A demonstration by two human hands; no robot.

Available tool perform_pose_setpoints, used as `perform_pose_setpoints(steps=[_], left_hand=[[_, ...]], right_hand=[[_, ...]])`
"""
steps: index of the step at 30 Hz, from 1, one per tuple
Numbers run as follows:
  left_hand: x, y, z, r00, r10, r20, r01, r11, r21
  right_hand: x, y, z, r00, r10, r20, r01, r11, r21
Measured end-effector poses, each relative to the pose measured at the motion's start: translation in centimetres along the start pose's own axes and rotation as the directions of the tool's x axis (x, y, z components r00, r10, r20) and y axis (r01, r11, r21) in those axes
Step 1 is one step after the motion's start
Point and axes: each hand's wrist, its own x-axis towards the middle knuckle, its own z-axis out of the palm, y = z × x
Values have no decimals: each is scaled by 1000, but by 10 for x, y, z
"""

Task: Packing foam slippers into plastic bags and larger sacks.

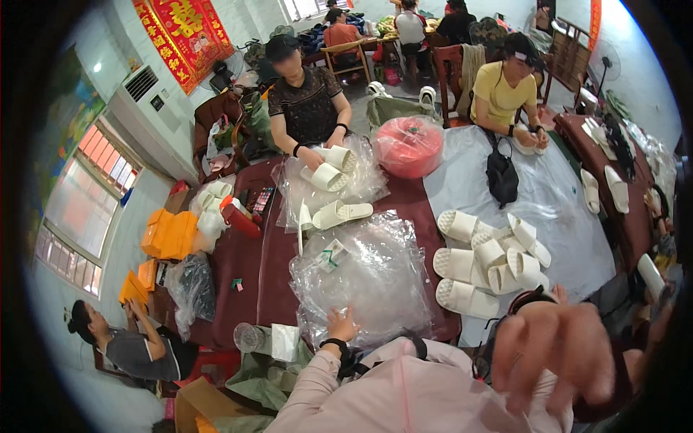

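Observation:
My left hand [342,325], with a dark band at the wrist, rests with fingers spread on the near edge of a stack of clear plastic bags [382,278]. On the stack lies a small white and green card [331,256]. Close to the camera and blurred, my right hand [552,353] is raised at the lower right, its fingers bent downward and apart. I see nothing held in it. Beyond it, several white slippers [465,297] lie in a group on clear sheeting. Another pair of white slippers [341,213] sits at the far edge of the bags.
Across the dark red table [278,289], one person handles slippers over bags; another in yellow works at the far right. A red wrapped roll [409,146], a black pouch [502,177], a red bottle [240,220], orange packets [170,234] and a plastic cup [248,337] stand around.

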Motion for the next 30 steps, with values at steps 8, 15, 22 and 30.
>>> perform_pose_setpoints(steps=[8, 15, 22, 30], left_hand=[[-10, 11, -17, 1000, -11, 14, 11, 1000, -6], [-10, 6, -13, 999, -20, 40, 21, 999, -29], [-10, 10, -13, 999, -21, 43, 22, 999, -41], [-7, 10, -11, 999, -38, 36, 39, 998, -43]], right_hand=[[27, 6, 41, 978, -175, -110, 193, 964, 184], [33, -27, 32, 994, 77, 72, -84, 992, 92], [42, -27, 11, 937, 145, 318, -103, 984, -145], [38, -22, 12, 931, 70, 358, -30, 993, -116]])
